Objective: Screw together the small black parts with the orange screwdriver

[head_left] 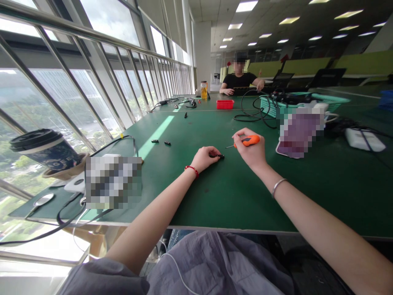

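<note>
Head view: the left hand [205, 157] pinches a small black part [220, 156] at its fingertips, pressed onto the green table [233, 192]. Just right of it, the right hand [251, 149] grips an orange screwdriver [245, 141], tip pointing left above the part.

A single camera worn on the person's head looks forward and down the long dark green table [233, 192], wide-angled. The left hand [205, 157] and right hand [250, 150] lie near, mid-frame. The glass window wall [76, 82] runs along the left, and a seated person [241, 78] is at the far end.
</note>
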Available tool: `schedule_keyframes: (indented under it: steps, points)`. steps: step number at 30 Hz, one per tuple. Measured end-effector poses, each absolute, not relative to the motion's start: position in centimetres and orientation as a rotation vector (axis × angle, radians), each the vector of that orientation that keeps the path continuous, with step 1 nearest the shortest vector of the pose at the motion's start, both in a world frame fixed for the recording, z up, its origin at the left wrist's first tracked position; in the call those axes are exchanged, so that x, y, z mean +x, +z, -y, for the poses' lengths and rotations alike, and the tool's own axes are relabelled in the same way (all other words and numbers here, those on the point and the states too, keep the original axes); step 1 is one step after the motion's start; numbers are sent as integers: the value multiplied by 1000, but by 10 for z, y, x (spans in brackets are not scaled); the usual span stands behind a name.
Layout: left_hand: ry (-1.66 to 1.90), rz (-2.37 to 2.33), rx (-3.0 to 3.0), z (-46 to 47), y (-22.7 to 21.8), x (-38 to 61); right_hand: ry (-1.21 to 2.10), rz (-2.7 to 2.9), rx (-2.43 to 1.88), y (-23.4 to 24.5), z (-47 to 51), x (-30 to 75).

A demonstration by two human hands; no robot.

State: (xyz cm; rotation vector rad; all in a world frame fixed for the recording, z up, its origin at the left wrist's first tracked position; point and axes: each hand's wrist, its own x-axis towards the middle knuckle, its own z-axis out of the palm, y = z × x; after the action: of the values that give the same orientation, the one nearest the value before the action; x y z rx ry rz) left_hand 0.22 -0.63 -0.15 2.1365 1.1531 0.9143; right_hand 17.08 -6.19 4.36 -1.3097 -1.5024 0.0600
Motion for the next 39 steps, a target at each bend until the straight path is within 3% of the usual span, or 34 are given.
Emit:
schedule_keyframes:
  steps: [22,39]
  points:
    - [927,-1105,2092,5,-3,1,143,2244,-1362,14,31,198]
    - [926,-1108,2088,6,-4,1,-27,2300,-1525,15,39,182]
